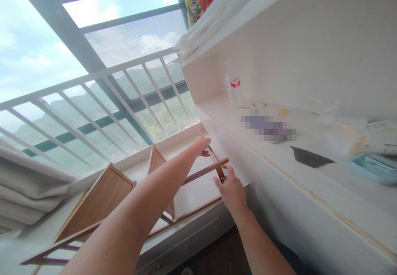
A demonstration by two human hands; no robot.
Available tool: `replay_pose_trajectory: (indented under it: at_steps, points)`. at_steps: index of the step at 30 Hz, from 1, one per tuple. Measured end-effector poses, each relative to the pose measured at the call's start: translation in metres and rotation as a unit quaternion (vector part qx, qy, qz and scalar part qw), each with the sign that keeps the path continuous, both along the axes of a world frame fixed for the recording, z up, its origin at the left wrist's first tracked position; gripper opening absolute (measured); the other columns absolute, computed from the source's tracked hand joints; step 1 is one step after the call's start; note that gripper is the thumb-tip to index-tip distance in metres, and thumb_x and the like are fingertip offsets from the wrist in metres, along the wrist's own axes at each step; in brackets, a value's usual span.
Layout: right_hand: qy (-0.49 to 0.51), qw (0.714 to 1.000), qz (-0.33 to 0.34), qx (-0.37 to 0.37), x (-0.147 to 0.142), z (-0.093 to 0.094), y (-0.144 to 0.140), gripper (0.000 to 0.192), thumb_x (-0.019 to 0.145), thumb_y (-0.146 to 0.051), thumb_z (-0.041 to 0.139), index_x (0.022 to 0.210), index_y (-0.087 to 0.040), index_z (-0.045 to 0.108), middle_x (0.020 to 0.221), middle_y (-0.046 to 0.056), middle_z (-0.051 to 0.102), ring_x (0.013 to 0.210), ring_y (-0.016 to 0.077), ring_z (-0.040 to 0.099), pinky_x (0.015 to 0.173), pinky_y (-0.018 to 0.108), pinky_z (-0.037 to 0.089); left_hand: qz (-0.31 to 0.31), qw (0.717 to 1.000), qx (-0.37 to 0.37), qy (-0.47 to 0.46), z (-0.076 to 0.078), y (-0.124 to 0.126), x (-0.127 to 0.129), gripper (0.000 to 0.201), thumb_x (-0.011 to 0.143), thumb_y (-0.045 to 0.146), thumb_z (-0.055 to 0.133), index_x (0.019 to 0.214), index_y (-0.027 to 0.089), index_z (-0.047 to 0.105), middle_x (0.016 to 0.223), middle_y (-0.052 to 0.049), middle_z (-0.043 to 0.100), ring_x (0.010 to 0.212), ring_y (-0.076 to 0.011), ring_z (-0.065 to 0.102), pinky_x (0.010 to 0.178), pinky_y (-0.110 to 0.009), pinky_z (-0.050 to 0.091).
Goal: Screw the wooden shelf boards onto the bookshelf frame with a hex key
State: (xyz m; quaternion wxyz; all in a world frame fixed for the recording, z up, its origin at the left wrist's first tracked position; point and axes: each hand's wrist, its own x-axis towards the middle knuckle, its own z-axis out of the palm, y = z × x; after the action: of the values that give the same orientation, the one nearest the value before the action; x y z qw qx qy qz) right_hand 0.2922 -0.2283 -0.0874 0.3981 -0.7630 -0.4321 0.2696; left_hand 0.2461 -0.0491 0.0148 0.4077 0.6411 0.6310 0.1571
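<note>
A brown wooden shelf frame (201, 172) lies on its side along the white window ledge, with slatless flat shelf panels (104, 196) set between its legs. Across its right end runs a short wooden crossbar (213, 155). My left hand (203, 146) reaches over the frame, its fingers curled around the far part of that crossbar; some fingers are hidden. At the crossbar's near end, by the tip of a long leg, my right hand (231, 187) has thumb and fingers on either side of the wood.
A white counter (310, 180) runs along the right. On it are a clear bottle (229, 87), several small fasteners (254, 105), a dark flat piece (312, 157) and a light blue case (374, 168). White railings (89, 76) and windows stand behind; a grey curtain (27, 192) hangs left.
</note>
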Motion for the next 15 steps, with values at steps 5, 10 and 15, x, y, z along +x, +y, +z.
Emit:
replay_pose_trajectory:
  at_steps: [5, 10, 15]
  points:
    - [0.001, 1.000, 0.006, -0.006, 0.001, 0.000, 0.000, 0.053, 0.089, -0.047, 0.062, 0.136, -0.027, 0.049, 0.098, 0.007, 0.075, 0.096, 0.0268, 0.071, 0.076, 0.033, 0.045, 0.026, 1.000, -0.016, 0.008, 0.003, -0.002, -0.005, 0.048, 0.081, 0.049, 0.069, 0.111, 0.016, 0.052, 0.081, -0.006, 0.056, 0.062, -0.0184, 0.061, 0.054, -0.037, 0.059]
    - [0.001, 1.000, 0.010, -0.003, 0.004, -0.002, 0.001, 0.054, 0.089, -0.046, 0.061, 0.138, -0.026, 0.049, 0.095, 0.007, 0.075, 0.096, 0.0260, 0.071, 0.077, 0.032, 0.045, 0.036, 0.999, -0.032, 0.019, 0.004, -0.002, -0.009, 0.047, 0.085, 0.054, 0.062, 0.111, 0.017, 0.053, 0.079, -0.006, 0.056, 0.066, -0.0208, 0.063, 0.054, -0.034, 0.058]
    - [-0.013, 1.000, 0.015, -0.007, 0.005, -0.005, 0.002, 0.053, 0.089, -0.047, 0.063, 0.137, -0.027, 0.052, 0.093, 0.006, 0.075, 0.094, 0.0254, 0.071, 0.073, 0.031, 0.044, 0.023, 0.999, -0.043, 0.024, 0.005, -0.004, -0.014, 0.040, 0.088, 0.051, 0.058, 0.107, 0.017, 0.054, 0.079, -0.007, 0.059, 0.067, -0.0212, 0.065, 0.055, -0.033, 0.059]
